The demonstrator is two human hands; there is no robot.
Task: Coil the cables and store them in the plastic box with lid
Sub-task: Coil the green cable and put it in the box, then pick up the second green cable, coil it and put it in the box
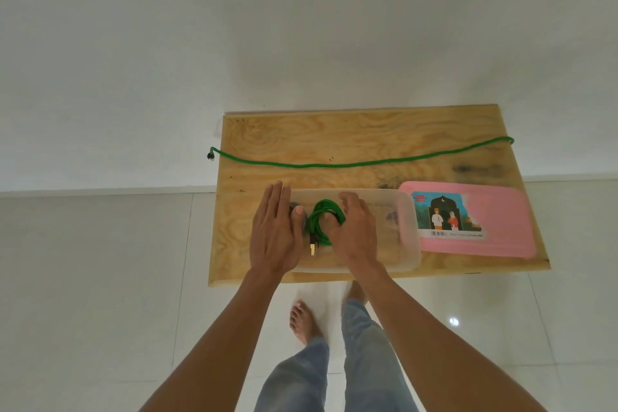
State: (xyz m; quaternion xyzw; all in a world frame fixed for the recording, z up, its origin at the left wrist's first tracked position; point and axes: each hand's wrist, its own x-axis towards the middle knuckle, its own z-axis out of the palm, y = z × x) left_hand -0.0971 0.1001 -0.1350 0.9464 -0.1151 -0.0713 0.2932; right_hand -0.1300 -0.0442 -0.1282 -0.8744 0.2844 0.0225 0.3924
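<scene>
A clear plastic box [406, 237] lies on the wooden table [334, 140] near its front edge. Inside it a coiled green cable [319, 216] with a gold plug is held by my right hand [354, 231], whose fingers curl round the coil. My left hand [276, 231] rests flat with straight fingers on the box's left end. A second green cable [361, 162] stretches uncoiled across the far part of the table, its black plug hanging off the left edge. The pink lid [495, 224] with a picture label lies to the right of the box.
The table stands against a white wall [301, 27] on a white tiled floor [100, 278]. My bare feet and jeans show below the front edge. Bare wood lies between the box and the stretched cable.
</scene>
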